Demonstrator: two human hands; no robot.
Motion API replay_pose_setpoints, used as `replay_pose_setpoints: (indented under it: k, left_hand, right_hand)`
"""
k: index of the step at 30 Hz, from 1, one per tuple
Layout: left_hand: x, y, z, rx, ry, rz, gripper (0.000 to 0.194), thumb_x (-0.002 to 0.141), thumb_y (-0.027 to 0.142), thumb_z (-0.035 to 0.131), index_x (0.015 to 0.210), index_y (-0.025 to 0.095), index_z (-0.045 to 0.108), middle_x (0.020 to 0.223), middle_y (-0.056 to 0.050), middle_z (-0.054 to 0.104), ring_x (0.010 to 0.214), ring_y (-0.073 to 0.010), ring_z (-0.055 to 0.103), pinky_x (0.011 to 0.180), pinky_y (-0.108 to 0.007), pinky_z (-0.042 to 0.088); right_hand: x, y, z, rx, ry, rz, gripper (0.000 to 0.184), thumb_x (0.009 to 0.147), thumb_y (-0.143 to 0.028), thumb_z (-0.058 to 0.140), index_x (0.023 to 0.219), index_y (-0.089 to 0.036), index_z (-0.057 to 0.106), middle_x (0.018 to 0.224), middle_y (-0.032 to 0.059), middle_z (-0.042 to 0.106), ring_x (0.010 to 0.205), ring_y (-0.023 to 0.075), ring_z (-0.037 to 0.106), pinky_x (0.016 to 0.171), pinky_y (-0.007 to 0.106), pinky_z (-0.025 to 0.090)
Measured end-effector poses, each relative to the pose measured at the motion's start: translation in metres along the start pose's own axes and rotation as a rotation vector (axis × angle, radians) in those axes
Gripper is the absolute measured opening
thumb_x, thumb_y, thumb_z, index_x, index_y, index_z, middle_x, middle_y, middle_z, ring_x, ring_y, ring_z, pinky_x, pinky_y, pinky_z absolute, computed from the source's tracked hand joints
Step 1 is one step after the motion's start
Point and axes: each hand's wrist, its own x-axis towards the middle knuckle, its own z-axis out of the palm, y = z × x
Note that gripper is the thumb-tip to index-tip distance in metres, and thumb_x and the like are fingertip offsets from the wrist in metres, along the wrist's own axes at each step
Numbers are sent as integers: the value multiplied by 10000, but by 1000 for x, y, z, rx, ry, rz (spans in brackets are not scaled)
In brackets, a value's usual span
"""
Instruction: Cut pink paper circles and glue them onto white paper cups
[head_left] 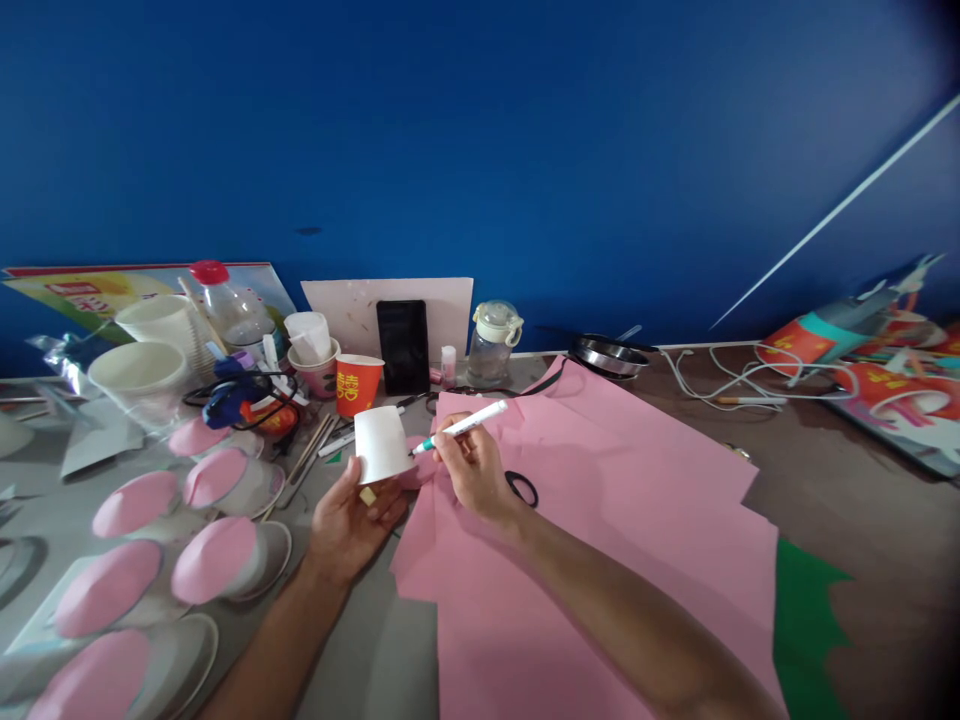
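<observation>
My left hand [356, 525] grips a white paper cup [381, 445] from below, with the cup tipped on its side. A small pale yellow piece [367, 495] shows by its fingers; I cannot make out what it is. My right hand [472, 465] is closed around a white marker [465, 425] with a green band, its tip at the cup's right edge. Under and beyond my right forearm lie large sheets of pink paper [600, 560]. A black scissor-like handle loop [522, 488] rests on the paper next to my right wrist.
Several white cups with pink paper tops [217, 560] lie at the left. Behind them stand stacked paper cups [142, 375], a red-capped bottle [232, 305], a red cup [358, 385], a phone [403, 345] and a glass jar [493, 345]. White cables [739, 375] and green paper [806, 630] are right.
</observation>
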Motion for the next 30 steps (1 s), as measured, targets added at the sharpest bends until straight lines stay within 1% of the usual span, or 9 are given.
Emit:
replay_pose_setpoints:
  k: [6,12,13,15,18,20,21,25,30]
  left_hand:
    - [-1,1,3,-17,57,5,152,842,277,599,877,132,627,643,-30,627,374,-70,397,445,-263,402]
    - [-1,2,1,-21,-26,31,169,853,280,584,867,117,628,590,-13,576,389,-74,388,438,-253,378]
    - [-1,2,0,-22,-39,29,173,856,283,582,866,117,628,586,-10,570,393,-73,388,442,-251,378]
    - [0,1,-1,-26,-59,19,200,862,301,575,893,111,631,607,-16,581,399,-69,385,447,-249,379]
    - [0,0,-1,-20,-81,2,309,858,337,579,1039,89,616,773,-79,661,405,-54,375,447,-244,376]
    - [-1,0,-1,-5,-95,-8,385,838,351,606,1111,79,595,897,-125,682,405,-43,369,445,-243,375]
    - [-1,-1,-1,4,-99,-17,407,825,353,624,1121,77,592,913,-129,683,406,-41,370,447,-242,378]
    - [-2,-3,-1,29,-123,-40,409,782,365,681,1073,85,620,737,-53,649,411,-53,375,460,-242,397]
    - [-2,-5,-1,92,-101,-63,291,802,358,660,935,99,651,512,9,507,444,-98,419,506,-253,433]
  right_hand:
    - [0,0,0,-4,-20,-11,170,894,-317,488,775,-199,519,670,-4,527,615,124,492,563,237,403]
    - [-1,-3,-1,17,-85,6,162,874,-316,508,762,-200,514,638,-13,520,588,123,485,535,234,388]
    - [0,-3,-2,41,-75,10,171,873,-326,514,757,-200,514,630,-17,517,582,122,486,539,235,393]
    - [4,-4,-3,112,1,9,186,882,-363,513,791,-202,528,636,-18,536,601,127,512,586,252,432]
    - [11,-2,-6,240,125,4,254,907,-439,474,950,-202,555,680,-6,601,667,146,582,714,310,487]
    - [14,2,-8,281,126,19,303,912,-463,466,1040,-203,554,685,-4,628,672,153,606,751,332,495]
    - [14,3,-8,284,111,30,312,908,-465,476,1062,-205,555,681,-5,634,672,155,614,757,336,496]
    - [11,9,-5,292,19,63,315,900,-446,507,1114,-220,552,748,13,666,748,175,646,808,353,502]
    - [6,9,0,371,-12,92,319,908,-409,508,1180,-242,510,914,43,688,857,186,663,870,378,514]
